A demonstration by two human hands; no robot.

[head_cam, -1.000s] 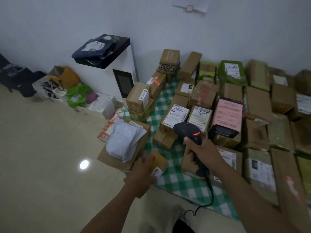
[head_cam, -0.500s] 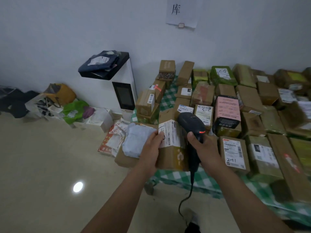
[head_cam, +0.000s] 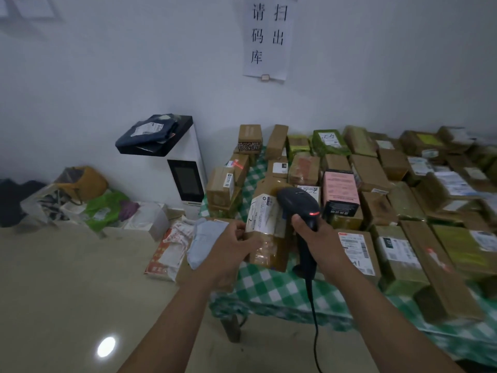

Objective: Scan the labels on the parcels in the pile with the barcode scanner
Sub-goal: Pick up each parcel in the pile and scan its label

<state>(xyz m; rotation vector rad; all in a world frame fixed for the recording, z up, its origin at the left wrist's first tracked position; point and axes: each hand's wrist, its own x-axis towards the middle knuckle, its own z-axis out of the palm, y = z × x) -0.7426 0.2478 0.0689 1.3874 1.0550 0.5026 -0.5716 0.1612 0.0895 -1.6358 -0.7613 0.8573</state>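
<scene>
White wall [head_cam: 107, 76], pale floor [head_cam: 53, 278], checked table [head_cam: 269, 289] under a parcel pile [head_cam: 376, 173].
The wall fills 9 to 3 o'clock and the glossy floor 7 to 9; the green-checked table runs from centre to 4. A white kiosk [head_cam: 188, 162] stands at 10, a paper sign [head_cam: 266, 36] at 12. At centre the left hand [head_cam: 228, 251] grips a labelled parcel [head_cam: 269, 238] upright; the right hand [head_cam: 320, 238] grips the barcode scanner [head_cam: 295, 201], head beside the parcel's top.

A green-checked tablecloth [head_cam: 274, 286] covers the table [head_cam: 231, 328], crowded with cardboard parcels [head_cam: 371, 170].
</scene>
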